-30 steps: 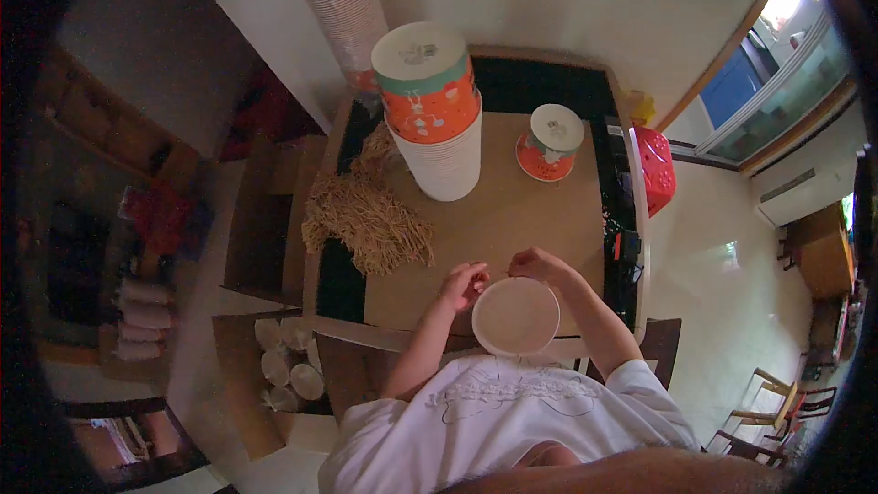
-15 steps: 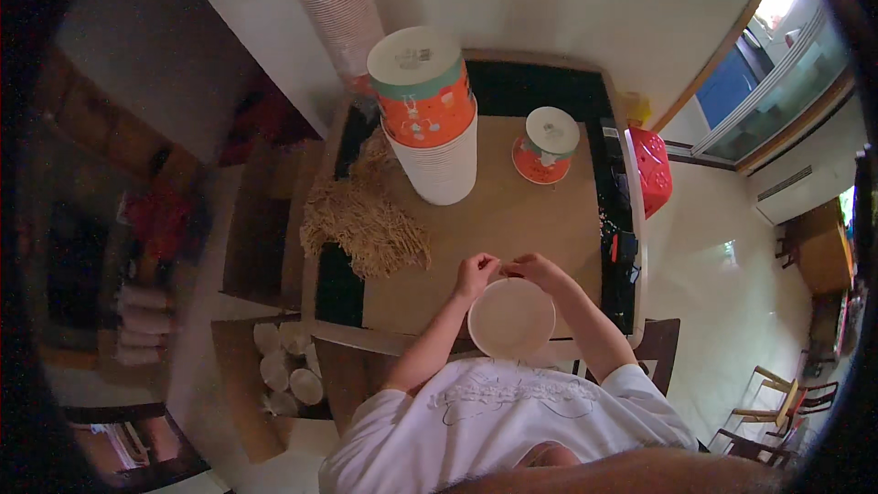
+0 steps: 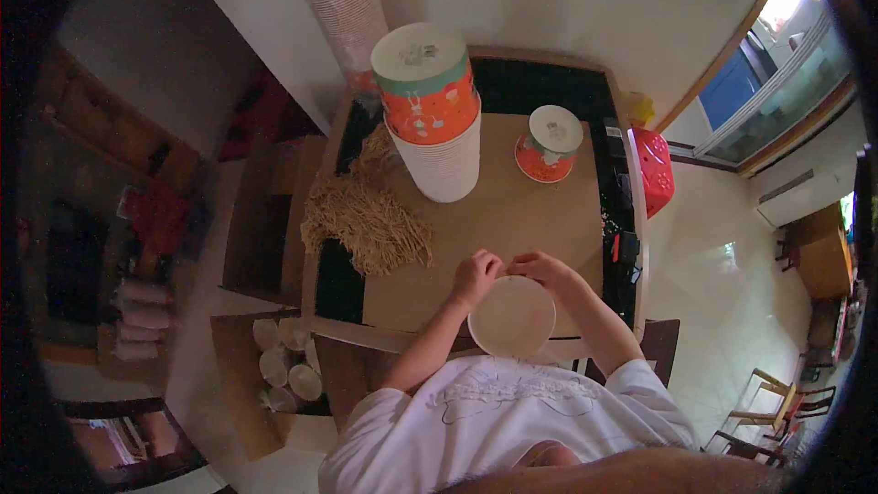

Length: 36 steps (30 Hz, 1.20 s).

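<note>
A white paper tub (image 3: 511, 318) stands at the near edge of the table, close against my shirt, with its round mouth facing up. At its far rim my left hand (image 3: 477, 274) is closed, fingertips pinched. My right hand (image 3: 541, 268) is closed too, touching the rim on the far right side, its fingertips almost meeting the left ones. What the fingers hold is too small to make out. Left of my hands lies a heap of tan paper-like cords (image 3: 370, 229). Beyond stands a tall stack of paper tubs (image 3: 434, 119), upside down, the top one orange and green.
Two orange-and-green tubs (image 3: 549, 142) sit at the right on brown cardboard (image 3: 512, 220). A tall stack of white containers (image 3: 347, 23) rises at the back left. Below left, a carton (image 3: 240, 384) holds several white tubs. A red crate (image 3: 651, 172) stands beyond the table's right edge.
Both hands stay at the tub's far rim with slight finger movement; the right wrist has shifted a little to the right. The whole view has tilted slightly. The tub stays in place.
</note>
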Available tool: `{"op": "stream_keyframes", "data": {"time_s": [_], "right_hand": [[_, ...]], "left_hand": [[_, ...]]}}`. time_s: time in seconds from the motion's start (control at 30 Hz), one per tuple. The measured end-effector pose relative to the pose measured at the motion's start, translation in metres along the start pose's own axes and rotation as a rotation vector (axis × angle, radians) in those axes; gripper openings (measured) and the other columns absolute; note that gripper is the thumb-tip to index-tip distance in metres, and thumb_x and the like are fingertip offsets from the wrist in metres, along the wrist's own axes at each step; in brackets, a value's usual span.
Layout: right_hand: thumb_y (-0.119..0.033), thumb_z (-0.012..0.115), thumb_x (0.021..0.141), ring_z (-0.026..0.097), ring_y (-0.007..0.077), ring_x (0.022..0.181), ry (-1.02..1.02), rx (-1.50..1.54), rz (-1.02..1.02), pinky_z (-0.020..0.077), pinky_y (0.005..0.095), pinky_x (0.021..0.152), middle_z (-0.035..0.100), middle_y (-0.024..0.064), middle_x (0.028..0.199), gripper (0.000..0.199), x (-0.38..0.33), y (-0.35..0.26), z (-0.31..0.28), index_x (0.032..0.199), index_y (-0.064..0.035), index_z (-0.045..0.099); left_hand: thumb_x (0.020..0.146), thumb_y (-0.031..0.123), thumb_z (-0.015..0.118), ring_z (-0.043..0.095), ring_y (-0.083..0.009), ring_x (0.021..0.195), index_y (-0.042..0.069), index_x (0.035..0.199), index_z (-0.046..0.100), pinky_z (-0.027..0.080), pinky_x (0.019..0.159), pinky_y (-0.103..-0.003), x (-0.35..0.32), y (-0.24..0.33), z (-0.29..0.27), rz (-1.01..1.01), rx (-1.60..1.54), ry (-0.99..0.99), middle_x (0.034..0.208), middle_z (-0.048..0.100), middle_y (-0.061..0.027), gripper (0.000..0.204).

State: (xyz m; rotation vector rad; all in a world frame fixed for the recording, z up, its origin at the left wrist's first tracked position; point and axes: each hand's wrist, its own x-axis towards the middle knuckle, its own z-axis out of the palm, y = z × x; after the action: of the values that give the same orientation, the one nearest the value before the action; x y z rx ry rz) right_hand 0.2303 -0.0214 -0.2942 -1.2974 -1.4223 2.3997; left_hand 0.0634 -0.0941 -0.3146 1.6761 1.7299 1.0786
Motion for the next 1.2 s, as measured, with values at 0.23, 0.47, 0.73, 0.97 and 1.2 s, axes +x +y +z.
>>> {"op": "stream_keyframes", "data": {"time_s": [0.23,0.47,0.73,0.97,1.2], "right_hand": [[-0.019,0.057,0.078,0.049,0.0051,0.060,-0.024,-0.091,0.060,0.0377,0.0187,0.050,0.054,-0.0032,0.066,0.013,0.007,0.024,-0.025,0.080,-0.0069,0.061],[-0.022,0.058,0.078,0.046,0.0043,0.054,-0.018,-0.212,-0.005,0.0345,0.0188,0.047,0.056,-0.0031,0.066,0.016,0.006,0.032,-0.030,0.085,-0.0087,0.063],[-0.013,0.053,0.082,0.055,0.0093,0.073,0.058,-0.145,-0.223,0.0443,0.0224,0.065,0.059,0.0027,0.078,0.013,-0.002,0.023,-0.015,0.087,-0.0022,0.060],[-0.011,0.053,0.082,0.054,0.0086,0.075,0.075,-0.237,-0.315,0.0437,0.0224,0.067,0.060,0.0025,0.080,0.012,-0.007,0.019,-0.003,0.087,-0.0023,0.059],[-0.013,0.054,0.080,0.054,0.0095,0.076,0.131,-0.411,-0.363,0.0438,0.0243,0.069,0.060,0.0018,0.079,0.014,-0.019,0.012,0.003,0.088,-0.0043,0.062]], "left_hand": [[0.073,0.013,0.060,0.054,-0.0287,0.066,0.006,0.068,0.056,0.044,0.057,-0.037,0.000,-0.007,-0.002,-0.019,0.028,0.113,0.069,0.054,-0.0100,0.009],[0.071,0.015,0.062,0.055,-0.0259,0.065,0.006,0.069,0.058,0.044,0.057,-0.036,-0.002,-0.017,0.001,-0.037,0.082,-0.016,0.068,0.055,-0.0090,0.010],[0.072,0.018,0.061,0.057,-0.0248,0.066,0.007,0.071,0.059,0.045,0.059,-0.035,-0.003,-0.028,0.012,-0.109,0.006,-0.065,0.071,0.057,-0.0087,0.012],[0.072,0.019,0.061,0.058,-0.0249,0.072,0.006,0.075,0.061,0.046,0.064,-0.035,-0.003,-0.042,0.018,-0.160,-0.003,-0.248,0.077,0.059,-0.0090,0.013],[0.070,0.017,0.063,0.059,-0.0230,0.066,0.004,0.075,0.061,0.046,0.061,-0.033,0.000,-0.037,0.021,-0.093,-0.013,-0.182,0.072,0.060,-0.0103,0.014]]}}
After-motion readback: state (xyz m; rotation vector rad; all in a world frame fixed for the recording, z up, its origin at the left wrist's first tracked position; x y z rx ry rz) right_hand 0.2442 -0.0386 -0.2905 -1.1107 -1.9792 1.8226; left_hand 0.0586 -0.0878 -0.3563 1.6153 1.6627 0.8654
